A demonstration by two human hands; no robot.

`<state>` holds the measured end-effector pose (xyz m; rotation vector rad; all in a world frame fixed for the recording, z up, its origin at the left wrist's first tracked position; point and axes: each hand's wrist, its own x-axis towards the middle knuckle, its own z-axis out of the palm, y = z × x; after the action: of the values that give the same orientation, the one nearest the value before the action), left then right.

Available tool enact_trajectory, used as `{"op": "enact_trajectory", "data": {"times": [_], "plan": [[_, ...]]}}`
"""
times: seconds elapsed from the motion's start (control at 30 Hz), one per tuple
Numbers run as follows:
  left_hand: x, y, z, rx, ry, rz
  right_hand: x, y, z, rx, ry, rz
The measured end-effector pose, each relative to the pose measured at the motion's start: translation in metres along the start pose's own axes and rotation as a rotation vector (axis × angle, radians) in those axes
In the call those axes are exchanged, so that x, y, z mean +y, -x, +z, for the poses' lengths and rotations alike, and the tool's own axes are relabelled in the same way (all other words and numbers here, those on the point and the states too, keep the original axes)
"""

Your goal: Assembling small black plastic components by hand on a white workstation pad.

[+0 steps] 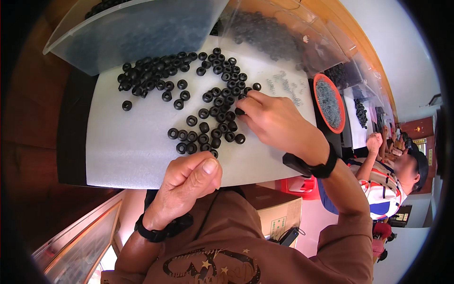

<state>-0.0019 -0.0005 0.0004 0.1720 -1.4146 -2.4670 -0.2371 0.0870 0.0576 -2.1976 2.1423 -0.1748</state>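
Many small black barrel-shaped pieces [218, 102], each with a hole through it, lie loose on a white board [127, 151]. My right hand [272, 118] reaches over their right side, its fingers pinched on one black barrel-shaped piece [240, 111]. Close to the board's near edge, my left hand [191, 180] is closed with the thumb on top; what it holds, if anything, is hidden. Small silvery spring-like bits [286, 87] lie scattered beyond my right hand.
A large translucent bin [142, 35] of black pieces stands at the far left, with a clear bin [279, 38] beside it. An orange-rimmed bowl [341, 120] holds more silvery bits. A co-worker [383, 184] sits at right. Below the board is a cardboard box [279, 215].
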Motion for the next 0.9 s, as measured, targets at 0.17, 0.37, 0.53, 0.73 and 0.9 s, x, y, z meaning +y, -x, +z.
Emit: {"op": "enact_trajectory", "data": {"times": [0.17, 0.37, 0.53, 0.73, 0.9], "plan": [[-0.001, -0.002, 0.001, 0.015, 0.050, 0.002, -0.030, 0.013, -0.014, 0.158, -0.239, -0.053], [-0.006, -0.006, 0.005, 0.073, 0.035, 0.056, -0.059, 0.016, -0.020, 0.202, -0.317, -0.138], [-0.011, -0.005, -0.002, 0.065, 0.044, 0.070, -0.071, 0.013, -0.018, 0.175, -0.308, -0.192], [-0.014, -0.003, -0.002, 0.081, 0.087, 0.091, -0.068, 0.016, -0.015, 0.224, -0.453, -0.170], [-0.013, -0.002, -0.002, 0.067, 0.148, 0.093, -0.069, 0.018, -0.018, 0.168, -0.399, -0.165]]}}
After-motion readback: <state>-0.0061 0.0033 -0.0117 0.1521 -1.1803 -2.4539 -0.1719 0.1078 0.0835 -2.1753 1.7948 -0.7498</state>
